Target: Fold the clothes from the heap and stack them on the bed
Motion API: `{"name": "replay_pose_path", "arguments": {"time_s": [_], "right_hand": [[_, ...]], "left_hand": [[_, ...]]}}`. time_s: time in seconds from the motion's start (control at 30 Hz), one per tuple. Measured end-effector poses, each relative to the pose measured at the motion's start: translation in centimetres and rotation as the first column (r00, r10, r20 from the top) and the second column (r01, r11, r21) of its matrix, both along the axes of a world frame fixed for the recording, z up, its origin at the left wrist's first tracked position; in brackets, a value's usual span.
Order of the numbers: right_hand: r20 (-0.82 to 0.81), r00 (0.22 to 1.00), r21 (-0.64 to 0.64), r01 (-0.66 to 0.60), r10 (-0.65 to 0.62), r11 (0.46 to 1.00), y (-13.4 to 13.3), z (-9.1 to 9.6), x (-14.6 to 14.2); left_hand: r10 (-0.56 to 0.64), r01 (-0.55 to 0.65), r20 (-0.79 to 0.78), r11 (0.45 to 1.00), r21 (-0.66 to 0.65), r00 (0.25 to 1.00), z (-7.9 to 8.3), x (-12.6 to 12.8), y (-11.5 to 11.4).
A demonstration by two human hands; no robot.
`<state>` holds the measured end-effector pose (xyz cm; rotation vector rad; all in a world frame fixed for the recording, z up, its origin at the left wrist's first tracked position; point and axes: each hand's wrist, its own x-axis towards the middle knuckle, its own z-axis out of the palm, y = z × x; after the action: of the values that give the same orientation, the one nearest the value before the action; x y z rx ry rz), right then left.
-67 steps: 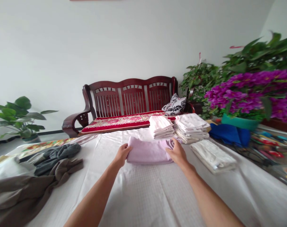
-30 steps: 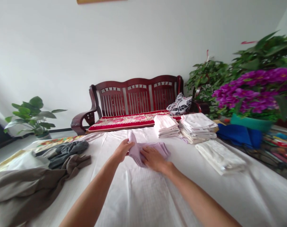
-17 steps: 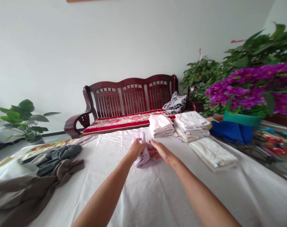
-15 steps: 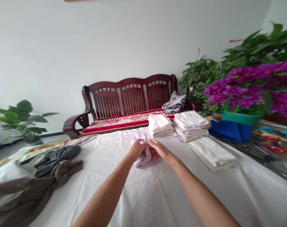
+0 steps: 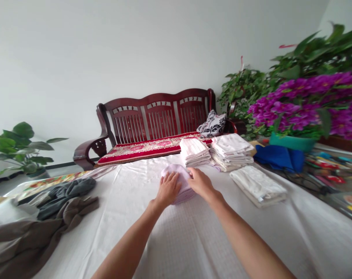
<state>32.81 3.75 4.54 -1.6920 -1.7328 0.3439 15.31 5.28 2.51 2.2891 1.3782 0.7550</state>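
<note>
A folded lilac garment (image 5: pixel 182 177) lies in a small bundle on the white cloth (image 5: pixel 141 232), in the middle of the head view. My left hand (image 5: pixel 168 189) rests flat on its left side, fingers stretched out over the fabric. At the bundle's right edge, my right hand (image 5: pixel 202 182) has its fingers curled and pinches the fabric near the top. Just behind stand a folded striped stack (image 5: pixel 194 152) and a taller stack of folded white clothes (image 5: pixel 232 151). Another folded white garment (image 5: pixel 257 186) lies to the right.
Loose dark grey and brown clothes (image 5: pixel 27 240) are heaped at the left. A red wooden bench (image 5: pixel 161 116) with a patterned cushion (image 5: pixel 212 124) stands behind. On the right are purple flowers (image 5: pixel 297 104) in a green pot (image 5: pixel 293 142), a blue cloth (image 5: pixel 280 158) and small scattered items.
The lilac fabric has been folded over, covering the orange-brown patch that showed before. My left hand has gone from pinching to lying flat; my right hand has closed on the right edge.
</note>
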Motion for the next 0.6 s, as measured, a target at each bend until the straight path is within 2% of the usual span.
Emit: {"name": "replay_pose_path", "arguments": {"time_s": [0.07,0.13,0.2,0.27,0.33,0.4,0.43,0.5,0.53,0.6], "right_hand": [[0.169,0.985,0.105,0.001,-0.019,0.995,-0.5,0.4,-0.5],[0.326,0.945,0.190,-0.066,0.001,0.979,-0.8,0.0,-1.1],[0.398,0.917,0.153,-0.099,0.031,0.983,-0.9,-1.1,-1.2],[0.427,0.903,0.041,-0.080,0.055,0.996,-0.8,-2.6,-0.9],[0.419,0.904,-0.057,-0.062,0.080,0.996,-0.7,-3.7,-0.2],[0.390,0.916,-0.110,-0.055,0.093,0.992,-0.6,-4.3,0.5],[0.377,0.921,-0.126,-0.050,0.094,0.991,-0.5,-4.4,0.7],[0.352,0.932,-0.150,-0.037,0.088,0.988,-0.4,-4.3,1.2],[0.338,0.937,-0.151,-0.031,0.081,0.988,-0.3,-4.2,1.3],[0.298,0.952,-0.143,-0.023,0.065,0.989,-0.2,-4.1,1.4]], "left_hand": [[-0.015,0.018,-0.121,0.999,0.028,0.993,-0.9,0.2,-0.3],[-0.022,0.034,-0.189,0.998,0.061,0.982,-1.3,0.4,-0.5],[-0.032,0.051,-0.217,0.995,0.083,0.976,-1.6,0.3,-0.6],[-0.051,0.069,-0.200,0.994,0.083,0.978,-1.9,0.1,-0.7],[-0.065,0.070,-0.097,0.996,0.052,0.993,-2.3,-0.3,-0.6],[0.002,0.005,0.166,0.999,-0.045,0.986,-2.6,-0.7,-0.3],[0.077,-0.042,0.310,0.992,-0.117,0.948,-2.7,-0.9,0.0],[0.263,-0.118,0.515,0.948,-0.297,0.816,-2.6,-1.3,0.7],[0.342,-0.133,0.559,0.915,-0.380,0.755,-2.4,-1.5,1.1],[0.435,-0.111,0.584,0.855,-0.506,0.686,-1.9,-1.8,1.7]]}}
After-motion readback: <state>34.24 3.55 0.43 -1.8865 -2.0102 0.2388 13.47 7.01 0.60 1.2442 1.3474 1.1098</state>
